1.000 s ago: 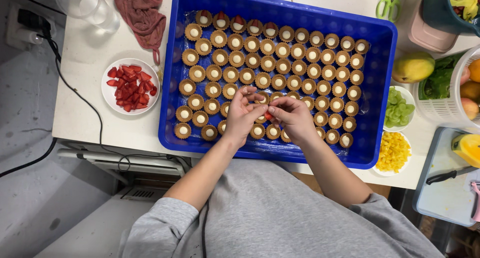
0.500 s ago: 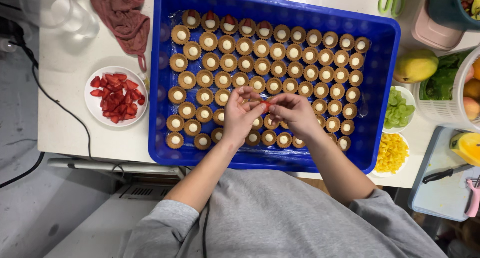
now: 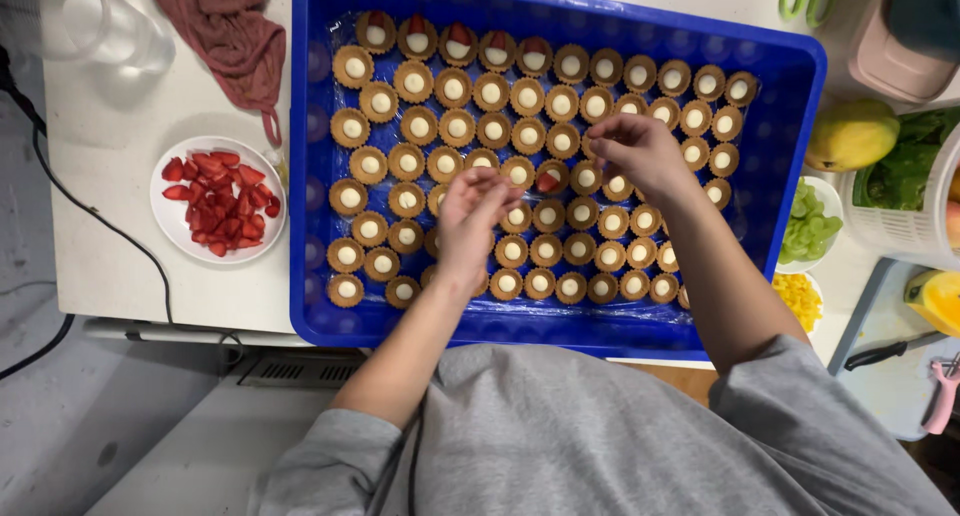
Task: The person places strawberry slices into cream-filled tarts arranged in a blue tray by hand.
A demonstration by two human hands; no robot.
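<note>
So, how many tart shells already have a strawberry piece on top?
6. Five are in the top row at the left. One is mid-tray. The hands may hide others.

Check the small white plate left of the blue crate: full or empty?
Full: the small white plate is heaped with cut red strawberry pieces, only its rim bare.

Both hands hover over cream-filled tart shells (image 3: pixel 530 251) in a blue crate (image 3: pixel 780 176). The left hand (image 3: pixel 475 221) and right hand (image 3: pixel 635 156) flank a strawberry-topped tart (image 3: pixel 548 179).
</note>
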